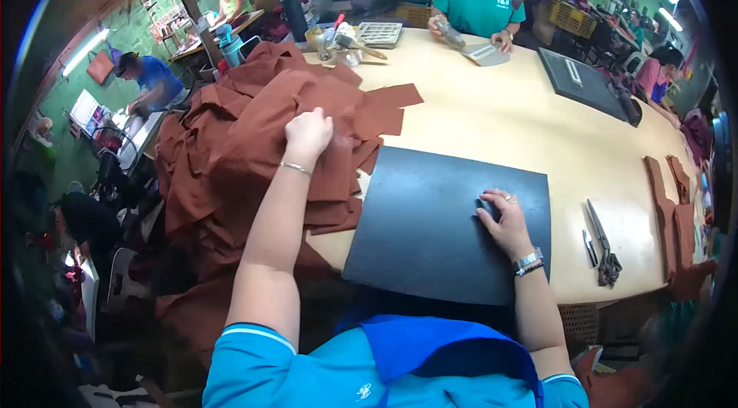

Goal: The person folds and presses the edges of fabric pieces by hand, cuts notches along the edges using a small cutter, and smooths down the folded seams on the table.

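Observation:
My left hand (pixel 309 133) is closed in a fist on the big heap of reddish-brown fabric (pixel 254 119), pinching part of it; the fingertips are hidden. The heap covers the left of the table and hangs over its edge in overlapping pieces. On the black cutting board (pixel 430 216) in front of me rests my right hand (pixel 505 225), thumb and fingers curled toward each other around something small and dark, too hidden to name. To the right of the board lie a pair of scissors (pixel 602 243) with dark wrapped handles and a small pen-like tool (pixel 590 247).
Brown fabric strips (pixel 659 216) lie along the right table edge. Across the table, a person in a green shirt (pixel 478 0) handles a bottle (pixel 450 33) and a grey piece. Another black board (pixel 582 83) is at the far right; brushes and containers (pixel 346 40) stand behind the heap.

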The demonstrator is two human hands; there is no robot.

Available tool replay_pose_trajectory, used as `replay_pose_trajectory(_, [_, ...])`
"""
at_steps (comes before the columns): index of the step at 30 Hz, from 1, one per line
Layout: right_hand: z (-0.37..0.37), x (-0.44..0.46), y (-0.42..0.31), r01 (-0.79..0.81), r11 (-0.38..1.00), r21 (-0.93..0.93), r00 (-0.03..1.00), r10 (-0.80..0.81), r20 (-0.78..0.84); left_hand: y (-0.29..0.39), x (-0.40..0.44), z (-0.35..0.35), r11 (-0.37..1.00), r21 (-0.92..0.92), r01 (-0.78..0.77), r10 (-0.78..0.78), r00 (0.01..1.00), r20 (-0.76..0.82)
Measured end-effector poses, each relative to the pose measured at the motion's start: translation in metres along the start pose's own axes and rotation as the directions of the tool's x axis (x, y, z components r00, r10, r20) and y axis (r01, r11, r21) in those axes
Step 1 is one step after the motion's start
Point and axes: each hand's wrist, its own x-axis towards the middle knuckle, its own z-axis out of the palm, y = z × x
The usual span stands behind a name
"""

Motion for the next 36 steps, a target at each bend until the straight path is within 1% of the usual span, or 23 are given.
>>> replay_pose_trajectory(1, [0.0, 0.0, 0.001, 0.008, 1.0, 0.014, 1.0, -0.008, 0.0, 0.001, 0.0, -0.006, 1.0, -0.027, 0.013, -0.015, 0.998, -0.062])
replay_pose_trajectory(2, [0.0, 0.001, 0.001, 0.027, 1.0, -0.008, 1.0, -0.027, -0.013, 0.0, 0.0, -0.012, 0.985, -0.163, 0.057, -0.075, 0.991, -0.106])
replay_pose_trajectory(3, [0.0, 0.001, 0.002, 0.034, 0.999, -0.003, 0.999, -0.034, -0.021, 0.004, -0.003, -0.026, 0.968, -0.231, 0.096, -0.136, 0.977, -0.163])
replay_pose_trajectory(5, [0.001, 0.001, 0.005, 0.036, 0.999, 0.009, 0.999, -0.036, -0.026, -0.001, -0.005, -0.031, 0.947, -0.317, 0.049, -0.135, 0.957, -0.256])
replay_pose_trajectory(6, [0.0, 0.002, 0.002, 0.02, 0.999, 0.035, 1.0, -0.019, -0.02, -0.005, 0.001, -0.03, 0.875, -0.475, 0.089, -0.204, 0.959, -0.196])
replay_pose_trajectory(9, [0.0, 0.001, 0.003, 0.008, 0.999, 0.051, 1.0, -0.007, -0.021, -0.002, 0.002, -0.025, 0.923, -0.38, -0.066, -0.127, 0.878, -0.462])
replay_pose_trajectory(10, [0.001, -0.001, 0.003, -0.005, 0.999, 0.047, 1.0, 0.006, -0.018, 0.002, 0.001, -0.02, 0.986, -0.156, -0.064, -0.031, 0.842, -0.539])
replay_pose_trajectory(13, [-0.001, 0.002, 0.003, -0.017, 0.999, 0.032, 1.0, 0.018, -0.01, -0.003, 0.005, -0.001, 0.991, 0.084, 0.105, -0.067, 0.929, -0.364])
replay_pose_trajectory(14, [-0.001, 0.002, 0.003, -0.018, 0.999, 0.031, 1.0, 0.018, -0.003, -0.009, 0.011, 0.004, 0.99, 0.034, 0.135, -0.121, 0.956, -0.267])
replay_pose_trajectory(17, [-0.001, 0.0, 0.002, -0.021, 1.0, 0.022, 1.0, 0.021, -0.005, -0.043, 0.029, 0.027, 0.999, -0.016, 0.05, -0.051, 0.993, -0.106])
replay_pose_trajectory(18, [0.0, 0.0, 0.002, -0.02, 1.0, 0.018, 1.0, 0.02, -0.008, -0.047, 0.026, 0.019, 0.997, -0.077, -0.017, 0.007, 0.992, -0.124])
replay_pose_trajectory(21, [-0.001, 0.001, 0.001, -0.002, 0.999, 0.034, 1.0, 0.003, -0.01, -0.053, 0.024, 0.008, 0.986, -0.16, -0.039, -0.001, 0.97, -0.242])
replay_pose_trajectory(22, [-0.001, 0.001, 0.001, -0.01, 0.999, 0.04, 1.0, 0.01, -0.007, -0.048, 0.021, -0.004, 0.963, -0.269, -0.028, -0.039, 0.97, -0.238])
replay_pose_trajectory(23, [-0.002, 0.001, 0.0, -0.018, 0.999, 0.045, 1.0, 0.018, -0.005, -0.048, 0.022, -0.01, 0.931, -0.347, -0.116, -0.016, 0.935, -0.355])
replay_pose_trajectory(25, [0.0, 0.001, -0.001, -0.015, 0.999, 0.038, 1.0, 0.015, -0.01, -0.044, 0.03, -0.024, 0.833, -0.456, -0.314, -0.005, 0.819, -0.574])
replay_pose_trajectory(27, [-0.001, 0.001, 0.0, 0.008, 1.0, 0.006, 1.0, -0.008, -0.02, -0.032, 0.037, -0.044, 0.692, -0.587, -0.42, -0.083, 0.762, -0.642])
replay_pose_trajectory(28, [-0.001, 0.001, 0.0, 0.015, 1.0, -0.001, 1.0, -0.015, -0.023, -0.024, 0.038, -0.056, 0.526, -0.72, -0.453, -0.126, 0.795, -0.593])
replay_pose_trajectory(29, [-0.001, 0.001, -0.001, 0.02, 1.0, -0.01, 0.999, -0.02, -0.027, -0.01, 0.038, -0.064, 0.288, -0.824, -0.488, -0.178, 0.818, -0.546])
replay_pose_trajectory(31, [-0.003, 0.0, -0.003, -0.015, 0.999, 0.036, 0.999, 0.016, -0.034, 0.029, 0.016, -0.099, -0.056, -0.883, -0.466, -0.135, 0.88, -0.456])
replay_pose_trajectory(33, [-0.004, 0.001, -0.004, -0.095, 0.984, 0.149, 0.994, 0.103, -0.041, 0.062, -0.012, -0.115, -0.172, -0.881, -0.44, 0.058, 0.888, -0.455])
replay_pose_trajectory(34, [-0.004, 0.001, -0.003, -0.107, 0.974, 0.202, 0.988, 0.126, -0.087, 0.081, -0.033, -0.122, -0.162, -0.898, -0.408, 0.15, 0.889, -0.432])
replay_pose_trajectory(35, [-0.005, 0.003, 0.0, -0.116, 0.961, 0.252, 0.979, 0.153, -0.132, 0.102, -0.052, -0.131, -0.222, -0.834, -0.505, 0.341, 0.761, -0.551])
replay_pose_trajectory(36, [-0.005, 0.003, 0.004, -0.124, 0.946, 0.3, 0.967, 0.183, -0.178, 0.117, -0.07, -0.12, -0.371, -0.879, -0.301, 0.49, 0.74, -0.461])
